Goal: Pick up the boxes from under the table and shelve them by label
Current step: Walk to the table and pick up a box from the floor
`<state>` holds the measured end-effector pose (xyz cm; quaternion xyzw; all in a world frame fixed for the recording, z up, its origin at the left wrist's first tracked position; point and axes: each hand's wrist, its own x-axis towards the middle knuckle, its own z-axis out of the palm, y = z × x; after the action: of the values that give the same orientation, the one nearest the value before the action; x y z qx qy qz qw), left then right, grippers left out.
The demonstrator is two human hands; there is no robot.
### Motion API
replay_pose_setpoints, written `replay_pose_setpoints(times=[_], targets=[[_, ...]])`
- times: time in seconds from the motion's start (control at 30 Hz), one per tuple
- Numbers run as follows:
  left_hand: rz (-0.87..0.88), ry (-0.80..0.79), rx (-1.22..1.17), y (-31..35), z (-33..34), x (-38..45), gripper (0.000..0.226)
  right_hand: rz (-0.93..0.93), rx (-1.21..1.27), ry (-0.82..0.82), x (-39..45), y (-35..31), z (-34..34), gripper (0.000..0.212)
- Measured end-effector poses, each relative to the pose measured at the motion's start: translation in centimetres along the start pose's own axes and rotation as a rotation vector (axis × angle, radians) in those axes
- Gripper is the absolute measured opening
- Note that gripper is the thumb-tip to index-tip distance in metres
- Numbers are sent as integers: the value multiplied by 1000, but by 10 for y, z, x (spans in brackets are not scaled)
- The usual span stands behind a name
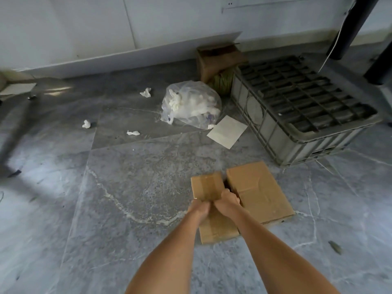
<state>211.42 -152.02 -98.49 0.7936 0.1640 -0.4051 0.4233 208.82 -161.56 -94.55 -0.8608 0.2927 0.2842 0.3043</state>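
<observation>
Two flat brown cardboard boxes lie side by side on the grey floor. The narrower taped box (pixel 209 185) is on the left, the wider box (pixel 258 189) on the right, with a dark gap between them. My left hand (pixel 198 210) rests on the narrow box's left side, fingers curled over its top. My right hand (pixel 228 201) has its fingers tucked into the gap, gripping the narrow box's right edge. No label is visible on either box.
A grey plastic crate (pixel 250 107) with a dark grid top stands at the right. A clear bag of white waste (pixel 191 103), a pale sheet (pixel 227 131), paper scraps and an open brown box (pixel 218 58) lie by the wall. Black legs (pixel 350 28) rise at top right.
</observation>
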Motion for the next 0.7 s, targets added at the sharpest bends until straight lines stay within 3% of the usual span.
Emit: replay_pose_setpoints(times=[0.1,0.2,0.33,0.43,0.53,0.6,0.7], targets=[[-12,18,-21,-6,-14,-8,56,16,128,8,-12,-6,-1,52],[-15,57,-79,-10,-35,-30,51,1,255,27,-35,-16,-7,56],[62,109,-41,16,-63,-80,57,-39,295,66,-81,-30,-38,40],[142,66,-45,51,-77,-126,58,6,358,92,-115,-34,-75,33],[115,-17,-81,81,-89,-184,58,25,397,130,-157,-35,-110,33],[101,-52,-143,100,-97,-225,53,41,417,133,-188,-35,-133,43],[54,-41,-416,128,-104,-283,39,109,623,125,-237,-38,-163,31]])
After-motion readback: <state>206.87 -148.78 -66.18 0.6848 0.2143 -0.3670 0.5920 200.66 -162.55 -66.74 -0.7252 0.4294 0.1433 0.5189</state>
